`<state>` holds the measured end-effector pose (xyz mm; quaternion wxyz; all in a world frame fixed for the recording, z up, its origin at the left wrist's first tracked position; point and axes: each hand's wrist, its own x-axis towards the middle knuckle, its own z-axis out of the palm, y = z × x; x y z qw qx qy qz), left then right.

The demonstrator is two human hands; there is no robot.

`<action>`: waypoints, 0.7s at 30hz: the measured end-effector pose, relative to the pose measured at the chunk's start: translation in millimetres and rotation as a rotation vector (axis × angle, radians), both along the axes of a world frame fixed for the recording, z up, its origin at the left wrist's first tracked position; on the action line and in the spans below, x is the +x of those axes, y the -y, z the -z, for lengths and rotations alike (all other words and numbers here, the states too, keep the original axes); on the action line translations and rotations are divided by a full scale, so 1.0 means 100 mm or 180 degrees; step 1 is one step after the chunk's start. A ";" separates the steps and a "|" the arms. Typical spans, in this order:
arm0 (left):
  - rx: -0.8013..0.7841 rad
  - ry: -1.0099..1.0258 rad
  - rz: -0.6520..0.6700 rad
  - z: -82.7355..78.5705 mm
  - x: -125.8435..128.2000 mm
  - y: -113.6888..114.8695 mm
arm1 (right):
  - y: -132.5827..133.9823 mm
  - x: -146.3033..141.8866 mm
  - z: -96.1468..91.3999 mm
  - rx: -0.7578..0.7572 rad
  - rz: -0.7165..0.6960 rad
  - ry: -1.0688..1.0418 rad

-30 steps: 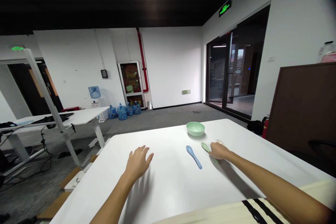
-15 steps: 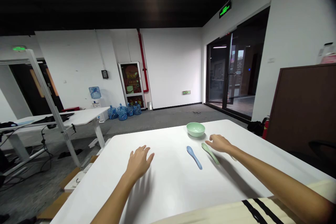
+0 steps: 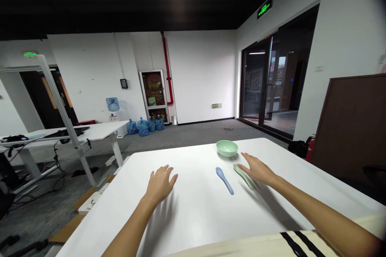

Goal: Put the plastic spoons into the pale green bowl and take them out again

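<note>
Green spoon [image 3: 243, 176] lying flat on the white desk [image 3: 193, 213], and the right hand [image 3: 257, 170] is right on it! That hand sits palm down at the spoon's right side, fingers fanned wide and pointing up and to the left, with the arm stretched long across the desk from the lower right corner. The thumb side is right against the spoon, though whether skin actually meets it is hard to call from here. The right grip is open, with no fingers closing around the handle.

Over on the other side, the left hand [image 3: 159, 186] is planted palm down on the bare desk, fingers gently curved and slightly apart, wrist low, forearm rising in from the bottom edge. That grip is released too, holding nothing.

Between the two hands, a blue spoon [image 3: 224, 180] lies just left of the green one, running nearly parallel to it and closer to the right hand. Beyond both spoons, a pale green bowl [image 3: 226, 148] sits upright near the desk's far edge, apart from the fingers.

Down at the bottom of the view, a striped cloth [image 3: 297, 244] runs along the near edge. Out past the desk, blue water jugs [image 3: 142, 127] line the far wall.
</note>
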<state>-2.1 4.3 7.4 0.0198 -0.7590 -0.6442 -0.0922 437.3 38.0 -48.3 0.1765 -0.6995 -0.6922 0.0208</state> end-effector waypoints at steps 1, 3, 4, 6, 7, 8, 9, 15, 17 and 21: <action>0.0001 -0.0003 -0.0002 0.01 0.00 0.00 | 0.00 0.02 0.02 -0.0013 -0.0003 0.0017; 0.0004 -0.0011 -0.0007 0.02 0.00 -0.01 | -0.01 0.05 0.04 -0.0034 0.0005 0.0052; 0.0004 -0.0017 -0.0007 0.02 0.00 -0.01 | -0.02 0.06 0.04 -0.0040 0.0013 0.0067; -0.0004 -0.0025 0.0000 0.02 0.00 -0.01 | -0.03 0.09 0.06 -0.0061 0.0034 0.0089; -0.0005 -0.0026 0.0006 0.02 0.00 -0.01 | -0.04 0.10 0.06 -0.0074 0.0042 0.0097; -0.0004 -0.0025 0.0008 0.02 0.00 -0.01 | -0.04 0.11 0.07 -0.0086 0.0046 0.0101; -0.0004 -0.0023 0.0010 0.01 0.00 -0.01 | -0.04 0.12 0.07 -0.0092 0.0053 0.0099; -0.0007 -0.0063 0.0002 0.00 0.00 0.00 | -0.03 0.12 0.06 -0.0103 0.0037 0.0082; -0.0012 -0.0075 -0.0003 0.00 0.01 -0.01 | -0.03 0.12 0.06 -0.0065 0.0025 0.0081; -0.0013 -0.0052 -0.0012 0.00 0.01 -0.01 | -0.04 0.12 0.08 -0.0016 0.0015 0.0111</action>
